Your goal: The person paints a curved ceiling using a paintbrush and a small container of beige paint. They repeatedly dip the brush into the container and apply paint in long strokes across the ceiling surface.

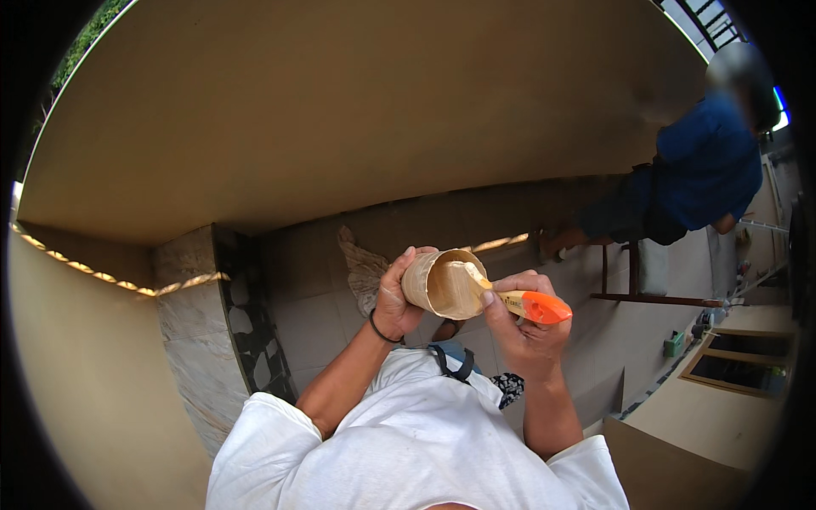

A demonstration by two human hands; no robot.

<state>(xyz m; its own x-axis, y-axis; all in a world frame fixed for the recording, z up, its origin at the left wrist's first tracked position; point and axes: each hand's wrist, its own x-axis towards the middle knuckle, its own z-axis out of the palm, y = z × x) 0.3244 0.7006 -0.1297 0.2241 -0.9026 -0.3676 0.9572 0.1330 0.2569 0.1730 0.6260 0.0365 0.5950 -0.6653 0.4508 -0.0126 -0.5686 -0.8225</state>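
Observation:
My left hand [398, 293] is wrapped round the side of a paint-smeared beige cup [418, 280], which is tilted so that its mouth faces right. Between the thumb and fingers of my right hand [529, 327] is a paintbrush [515, 301] with a pale handle and an orange end. The brush's tip lies at the mouth of the cup, coated in cream-coloured paint. Paint also coats the cup's inner wall. How much paint lies at the bottom cannot be made out.
A wide tan wall [382, 102] stands ahead. A crumpled cloth [364, 265] lies on the tiled floor [310, 310]. Stone cladding [191, 340] juts out at the left. Far right, a person in a blue shirt [710, 161] stands by a wooden frame with a pale cushion [653, 268].

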